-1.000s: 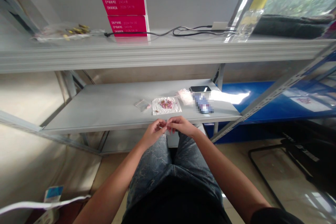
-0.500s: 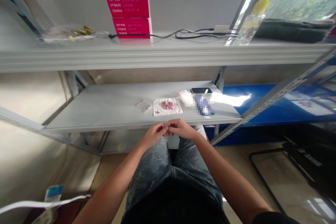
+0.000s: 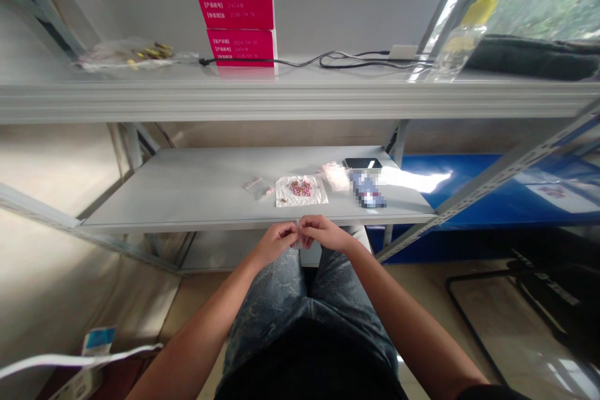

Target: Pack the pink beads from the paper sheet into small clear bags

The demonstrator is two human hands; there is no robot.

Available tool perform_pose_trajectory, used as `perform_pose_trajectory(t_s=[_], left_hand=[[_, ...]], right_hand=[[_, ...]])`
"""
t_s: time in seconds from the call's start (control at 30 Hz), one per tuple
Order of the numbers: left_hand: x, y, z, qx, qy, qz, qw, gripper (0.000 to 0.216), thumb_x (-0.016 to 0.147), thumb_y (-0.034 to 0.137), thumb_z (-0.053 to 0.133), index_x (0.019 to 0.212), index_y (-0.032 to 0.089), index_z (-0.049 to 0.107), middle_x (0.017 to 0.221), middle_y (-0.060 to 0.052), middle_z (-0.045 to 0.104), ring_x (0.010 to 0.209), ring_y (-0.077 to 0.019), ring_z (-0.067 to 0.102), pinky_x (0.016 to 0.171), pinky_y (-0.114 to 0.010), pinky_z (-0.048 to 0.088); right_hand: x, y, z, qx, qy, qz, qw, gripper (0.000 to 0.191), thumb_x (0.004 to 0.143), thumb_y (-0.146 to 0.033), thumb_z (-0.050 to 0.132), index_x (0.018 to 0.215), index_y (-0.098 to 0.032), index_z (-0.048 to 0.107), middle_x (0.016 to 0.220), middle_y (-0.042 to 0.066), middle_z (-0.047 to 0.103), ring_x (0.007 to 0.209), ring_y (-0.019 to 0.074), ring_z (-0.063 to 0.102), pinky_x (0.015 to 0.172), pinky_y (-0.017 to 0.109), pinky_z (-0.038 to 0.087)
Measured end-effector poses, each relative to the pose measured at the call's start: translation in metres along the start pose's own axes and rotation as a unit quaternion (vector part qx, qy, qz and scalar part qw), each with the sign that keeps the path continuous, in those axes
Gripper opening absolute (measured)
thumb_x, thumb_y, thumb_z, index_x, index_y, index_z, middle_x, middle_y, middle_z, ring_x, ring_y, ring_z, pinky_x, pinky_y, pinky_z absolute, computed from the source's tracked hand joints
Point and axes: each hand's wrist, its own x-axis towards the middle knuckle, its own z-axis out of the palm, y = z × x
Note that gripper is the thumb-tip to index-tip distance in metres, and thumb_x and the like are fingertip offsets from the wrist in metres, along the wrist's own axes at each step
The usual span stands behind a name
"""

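Two hands pinch one small clear plastic piece.

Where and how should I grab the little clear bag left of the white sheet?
Probably pinch the clear bag by its left end, coming from the left: it lies flat with that end free, while pinkish bits sit at its right end, beside the white sheet.

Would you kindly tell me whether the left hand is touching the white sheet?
Apart: the head view shows the shelf's front edge between the left hand and the white sheet.
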Motion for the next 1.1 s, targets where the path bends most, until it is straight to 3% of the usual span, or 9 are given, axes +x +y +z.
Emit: perform_pose_trajectory(t_s=[0.17, 0.47, 0.57, 0.67, 0.83, 1.1], left_hand=[[-0.001, 0.001, 0.000, 0.033, 0.015, 0.003, 0.999, 0.018, 0.083, 0.023, 0.053, 0.067, 0.017, 0.062, 0.065, 0.001, 0.060, 0.065, -0.0130, 0.053, 0.065, -0.025, 0.040], [0.002, 0.000, -0.002, 0.038, 0.033, -0.015, 0.999, 0.029, 0.090, 0.030, 0.051, 0.065, 0.017, 0.059, 0.064, 0.000, 0.058, 0.065, -0.0139, 0.053, 0.066, -0.026, 0.040], [0.002, -0.003, 0.000, 0.026, 0.020, -0.027, 0.999, 0.039, 0.094, 0.046, 0.056, 0.068, 0.017, 0.060, 0.064, 0.000, 0.059, 0.063, -0.0136, 0.053, 0.064, -0.026, 0.039], [0.002, -0.007, 0.000, -0.003, -0.004, -0.048, 0.999, 0.040, 0.086, 0.053, 0.068, 0.073, 0.016, 0.061, 0.066, 0.000, 0.061, 0.062, -0.0133, 0.054, 0.062, -0.025, 0.039], [0.001, -0.010, -0.005, -0.060, -0.069, -0.071, 0.993, 0.034, 0.082, 0.048, 0.076, 0.078, 0.016, 0.063, 0.072, -0.002, 0.066, 0.072, -0.0162, 0.061, 0.072, -0.028, 0.045], [0.000, -0.003, -0.011, -0.046, -0.107, -0.056, 0.992, 0.030, 0.093, 0.044, 0.066, 0.086, 0.015, 0.071, 0.078, -0.004, 0.069, 0.077, -0.0166, 0.062, 0.080, -0.030, 0.046]], right_hand=[[-0.002, -0.003, 0.001, -0.031, -0.020, -0.003, 0.999, 0.037, 0.091, -0.051, 0.068, 0.080, -0.016, 0.066, 0.072, 0.003, 0.068, 0.066, 0.0141, 0.064, 0.066, 0.027, 0.054], [-0.001, -0.002, -0.003, -0.025, -0.019, -0.016, 0.999, 0.028, 0.092, -0.043, 0.067, 0.084, -0.015, 0.069, 0.078, 0.004, 0.071, 0.070, 0.0142, 0.065, 0.069, 0.027, 0.053], [-0.001, 0.002, -0.004, -0.029, -0.015, -0.013, 0.999, 0.027, 0.090, -0.042, 0.069, 0.085, -0.015, 0.069, 0.077, 0.003, 0.070, 0.069, 0.0135, 0.063, 0.067, 0.026, 0.051], [-0.002, 0.005, -0.006, -0.032, -0.020, -0.009, 0.999, 0.029, 0.087, -0.044, 0.073, 0.082, -0.015, 0.069, 0.072, 0.001, 0.068, 0.066, 0.0126, 0.061, 0.064, 0.025, 0.049], [-0.006, 0.004, -0.010, -0.047, -0.042, 0.006, 0.998, 0.033, 0.090, -0.047, 0.070, 0.082, -0.015, 0.071, 0.075, 0.002, 0.070, 0.067, 0.0129, 0.061, 0.067, 0.026, 0.050], [-0.006, 0.003, -0.010, 0.028, -0.068, 0.002, 0.997, 0.031, 0.090, -0.046, 0.072, 0.087, -0.015, 0.071, 0.080, 0.004, 0.073, 0.073, 0.0140, 0.066, 0.073, 0.027, 0.053]])
